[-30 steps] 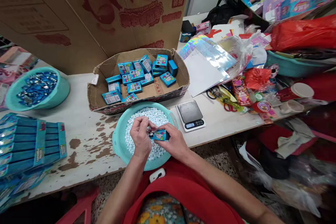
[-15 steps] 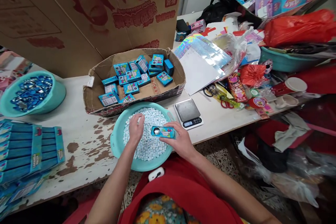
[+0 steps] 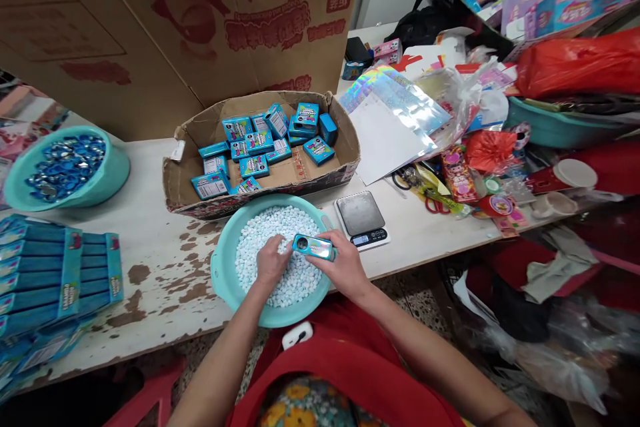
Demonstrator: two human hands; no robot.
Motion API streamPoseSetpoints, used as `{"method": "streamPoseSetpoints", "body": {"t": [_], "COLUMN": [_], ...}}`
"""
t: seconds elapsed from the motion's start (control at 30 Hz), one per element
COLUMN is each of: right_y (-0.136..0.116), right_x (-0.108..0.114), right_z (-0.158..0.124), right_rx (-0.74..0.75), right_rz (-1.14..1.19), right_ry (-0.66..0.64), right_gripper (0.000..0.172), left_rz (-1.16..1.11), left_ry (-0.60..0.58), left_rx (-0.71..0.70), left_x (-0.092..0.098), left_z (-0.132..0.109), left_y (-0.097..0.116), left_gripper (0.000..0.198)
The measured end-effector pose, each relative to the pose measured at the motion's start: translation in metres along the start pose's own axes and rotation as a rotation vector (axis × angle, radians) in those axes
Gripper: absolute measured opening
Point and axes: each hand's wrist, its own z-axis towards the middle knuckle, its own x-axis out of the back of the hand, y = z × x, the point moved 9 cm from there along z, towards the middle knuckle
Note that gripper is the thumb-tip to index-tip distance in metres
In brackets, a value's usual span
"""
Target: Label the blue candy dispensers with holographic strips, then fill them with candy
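My right hand (image 3: 345, 263) grips a small blue candy box (image 3: 314, 247), tilted over the bowl, its round dark opening facing left. Just left of that opening is my left hand (image 3: 273, 261), its fingers drawn together over the candies; what they hold, if anything, is hidden. Small white candies (image 3: 270, 220) fill much of the turquoise bowl (image 3: 227, 217) beneath both hands. Behind the bowl, a low cardboard tray (image 3: 173, 190) holds several similar blue boxes (image 3: 254, 165).
A digital scale (image 3: 361, 213) stands right of the bowl. At left are a turquoise tub (image 3: 110, 177) of shiny blue pieces and stacked blue cartons (image 3: 45, 273). Holographic sheets (image 3: 395, 113), scissors (image 3: 403, 177) and packaging clutter the right. A large carton (image 3: 165, 33) stands behind.
My left hand has moved right, from over the candies to beside the box's opening. The box has tilted, and its opening looks dark where it showed silver. The view has shifted slightly.
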Motion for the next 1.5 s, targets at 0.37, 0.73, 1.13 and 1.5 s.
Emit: {"method": "streamPoseSetpoints", "body": {"t": [0.37, 0.73, 1.13, 1.5], "right_y": [-0.020, -0.022, -0.020, -0.026], "right_x": [-0.047, -0.031, -0.027, -0.022], "right_z": [-0.006, -0.001, 0.005, 0.012], "right_rx": [0.135, 0.077, 0.057, 0.062], "right_rz": [-0.192, -0.137, -0.067, -0.074], "right_ry": [-0.194, -0.136, -0.120, -0.110], "right_gripper": [0.028, 0.032, 0.031, 0.029], "left_rz": [-1.157, -1.081, -0.918, -0.934], "left_ry": [0.206, 0.240, 0.300, 0.295], "left_rx": [0.226, 0.194, 0.131, 0.134], "left_x": [0.047, 0.047, 0.055, 0.051], "left_z": [-0.012, -0.006, -0.003, -0.002], "left_y": [0.070, 0.079, 0.087, 0.092], "left_gripper": [0.019, 0.022, 0.025, 0.026]}}
